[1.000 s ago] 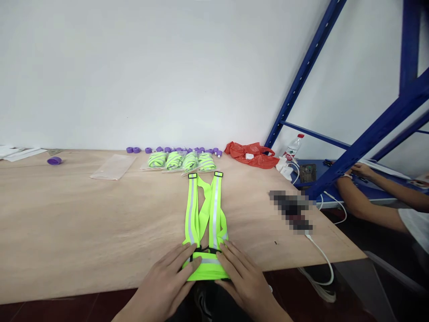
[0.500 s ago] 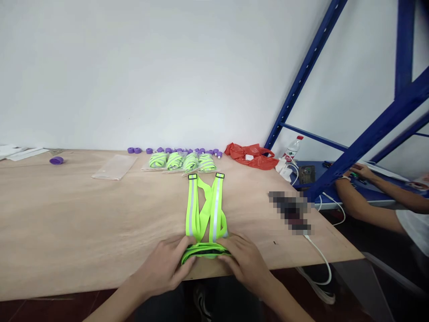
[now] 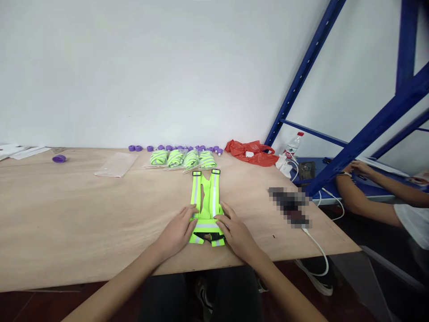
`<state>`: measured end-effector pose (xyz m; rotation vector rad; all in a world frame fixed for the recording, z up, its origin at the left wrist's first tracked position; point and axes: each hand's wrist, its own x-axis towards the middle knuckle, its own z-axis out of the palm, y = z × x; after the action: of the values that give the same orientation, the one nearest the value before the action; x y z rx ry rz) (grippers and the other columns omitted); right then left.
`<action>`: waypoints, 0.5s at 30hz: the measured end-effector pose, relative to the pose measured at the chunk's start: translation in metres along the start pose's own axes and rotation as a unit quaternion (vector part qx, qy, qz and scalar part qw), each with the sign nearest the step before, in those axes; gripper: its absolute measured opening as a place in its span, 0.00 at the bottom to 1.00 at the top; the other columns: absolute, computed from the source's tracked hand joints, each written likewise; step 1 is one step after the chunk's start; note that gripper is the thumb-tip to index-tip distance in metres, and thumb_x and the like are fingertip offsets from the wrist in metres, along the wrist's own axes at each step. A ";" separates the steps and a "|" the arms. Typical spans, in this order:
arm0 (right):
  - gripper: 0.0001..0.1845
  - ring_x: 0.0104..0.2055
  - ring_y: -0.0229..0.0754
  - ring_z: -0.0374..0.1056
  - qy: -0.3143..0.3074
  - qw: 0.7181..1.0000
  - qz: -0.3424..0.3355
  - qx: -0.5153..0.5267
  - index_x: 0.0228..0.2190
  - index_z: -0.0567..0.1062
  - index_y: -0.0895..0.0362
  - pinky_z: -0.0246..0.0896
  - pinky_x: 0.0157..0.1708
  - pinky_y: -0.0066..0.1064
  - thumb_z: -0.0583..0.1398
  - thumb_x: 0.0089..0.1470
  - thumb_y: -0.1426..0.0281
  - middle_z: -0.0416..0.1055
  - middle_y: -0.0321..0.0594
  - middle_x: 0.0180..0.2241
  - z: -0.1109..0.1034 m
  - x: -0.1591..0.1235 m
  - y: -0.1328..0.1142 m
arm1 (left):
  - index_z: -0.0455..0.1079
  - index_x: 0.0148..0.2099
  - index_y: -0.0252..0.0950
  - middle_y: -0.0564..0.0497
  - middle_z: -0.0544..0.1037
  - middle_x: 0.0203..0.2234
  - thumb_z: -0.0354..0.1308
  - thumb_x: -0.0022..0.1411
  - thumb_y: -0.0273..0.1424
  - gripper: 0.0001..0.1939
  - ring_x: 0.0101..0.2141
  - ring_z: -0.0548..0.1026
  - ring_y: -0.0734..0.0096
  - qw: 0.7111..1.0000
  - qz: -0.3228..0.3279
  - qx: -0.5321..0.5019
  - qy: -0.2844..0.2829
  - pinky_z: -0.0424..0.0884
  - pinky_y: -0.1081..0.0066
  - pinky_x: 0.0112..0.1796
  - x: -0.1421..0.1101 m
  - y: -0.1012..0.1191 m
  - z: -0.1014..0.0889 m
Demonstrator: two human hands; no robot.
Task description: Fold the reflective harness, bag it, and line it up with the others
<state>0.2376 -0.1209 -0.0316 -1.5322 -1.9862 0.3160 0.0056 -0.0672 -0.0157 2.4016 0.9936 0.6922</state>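
A neon yellow reflective vest with grey stripes and black buckles lies flat on the plywood table, its near end folded over onto itself. My left hand rests flat on the fold's left edge, fingers stretched out. On the fold's right edge lies my right hand, also flat with fingers extended. Neither hand grips the vest; both press on it.
Several bagged rolled vests and purple caps line the table's back. An empty clear bag, a lone purple cap, a red plastic bag and a white cable lie around. Another person's arms work by the blue rack at right.
The vest's near end has been folded up and away from the table edge. Both hands moved forward with it and now lie flat on the fold.
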 end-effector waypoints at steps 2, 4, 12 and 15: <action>0.21 0.65 0.49 0.60 -0.015 1.000 0.007 -0.004 0.57 0.71 0.58 0.61 0.62 0.45 0.48 0.69 0.66 0.59 0.51 0.65 0.002 0.001 0.000 | 0.60 0.61 0.34 0.40 0.71 0.58 0.40 0.75 0.32 0.18 0.60 0.68 0.61 1.000 -0.007 0.004 0.000 0.68 0.56 0.58 -0.001 0.000 0.003; 0.26 0.65 0.48 0.60 -0.026 1.000 0.006 -0.015 0.65 0.60 0.60 0.57 0.64 0.48 0.46 0.69 0.67 0.62 0.52 0.64 0.003 0.002 0.000 | 0.60 0.62 0.33 0.40 0.70 0.60 0.39 0.75 0.31 0.20 0.62 0.65 0.61 1.000 0.001 0.023 -0.004 0.64 0.55 0.61 -0.001 0.000 0.006; 0.25 0.68 0.52 0.55 0.037 0.990 -0.056 -0.124 0.62 0.65 0.63 0.62 0.61 0.46 0.47 0.69 0.67 0.55 0.56 0.67 0.008 -0.002 0.003 | 0.54 0.68 0.34 0.41 0.62 0.66 0.42 0.75 0.43 0.27 0.67 0.57 0.57 0.997 0.009 0.038 -0.063 0.53 0.51 0.67 -0.006 0.002 -0.003; 0.19 0.62 0.54 0.62 0.109 0.975 -0.114 -0.155 0.53 0.74 0.62 0.66 0.58 0.45 0.51 0.68 0.69 0.67 0.56 0.58 0.005 -0.006 -0.003 | 0.56 0.64 0.34 0.38 0.65 0.64 0.45 0.74 0.42 0.24 0.66 0.59 0.55 0.998 0.028 0.033 -0.051 0.55 0.49 0.66 -0.008 0.003 -0.005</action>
<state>0.2332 -0.1262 -0.0363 -1.4272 -2.0761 -0.2595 -0.0006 -0.0742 -0.0124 2.5043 0.9234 0.5584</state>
